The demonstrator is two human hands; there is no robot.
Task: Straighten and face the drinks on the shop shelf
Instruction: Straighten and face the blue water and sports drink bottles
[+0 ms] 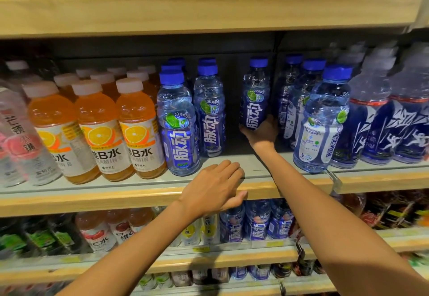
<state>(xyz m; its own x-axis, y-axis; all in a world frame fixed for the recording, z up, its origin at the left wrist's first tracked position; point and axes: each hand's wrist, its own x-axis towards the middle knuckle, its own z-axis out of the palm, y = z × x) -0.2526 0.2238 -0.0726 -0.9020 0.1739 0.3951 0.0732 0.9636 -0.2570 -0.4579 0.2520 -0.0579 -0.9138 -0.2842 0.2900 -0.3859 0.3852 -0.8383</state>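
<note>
At centre frame, deep on the shelf, the right hand (261,133) grips a blue-capped clear plastic drink bottle (254,96) by its base, likely to pull it forward. The left hand (214,184) rests flat, fingers relaxed, on the wooden shelf edge (92,199), apparently bracing.

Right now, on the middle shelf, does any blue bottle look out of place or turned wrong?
Yes. The front bottle right of the right hand shows its white back panel, logo turned aside. The held bottle stands far back, leaving a gap in front.
</note>
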